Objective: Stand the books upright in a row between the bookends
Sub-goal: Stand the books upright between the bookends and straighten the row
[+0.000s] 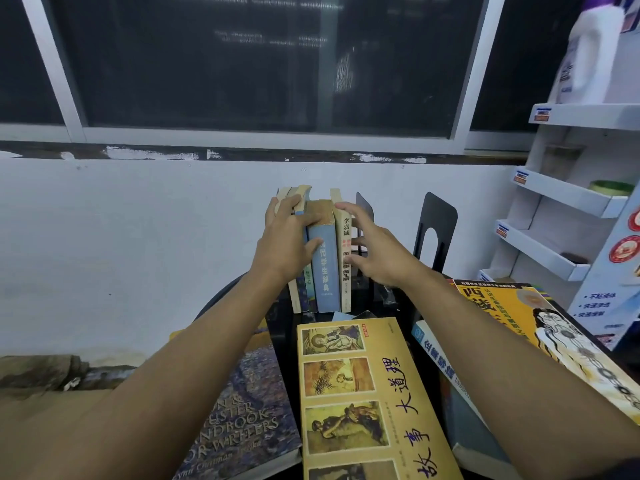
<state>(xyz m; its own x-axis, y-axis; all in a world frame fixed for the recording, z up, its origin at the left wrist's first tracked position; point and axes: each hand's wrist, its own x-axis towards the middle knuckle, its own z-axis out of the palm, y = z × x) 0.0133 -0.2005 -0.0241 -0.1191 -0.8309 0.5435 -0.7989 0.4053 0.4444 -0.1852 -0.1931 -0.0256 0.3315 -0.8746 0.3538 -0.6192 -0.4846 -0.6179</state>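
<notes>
Several books stand upright in a row (323, 261) on a dark table, spines toward me; a blue-spined one (325, 271) is in the middle and a cream-spined one (345, 271) is at the right end. My left hand (289, 239) grips the left books from the top and side, thumb on the blue spine. My right hand (372, 245) hovers with fingers spread by the cream book's right side. One black bookend (364, 209) stands just behind that hand; a second black bookend (434, 226) stands further right.
Lying flat in front are a yellow book (367, 393), a purple writers' handbook (249, 417), a blue-edged book (446, 382) and an orange-yellow book (540, 327). A white shelf rack (568, 199) stands at the right. A white wall and dark window are behind.
</notes>
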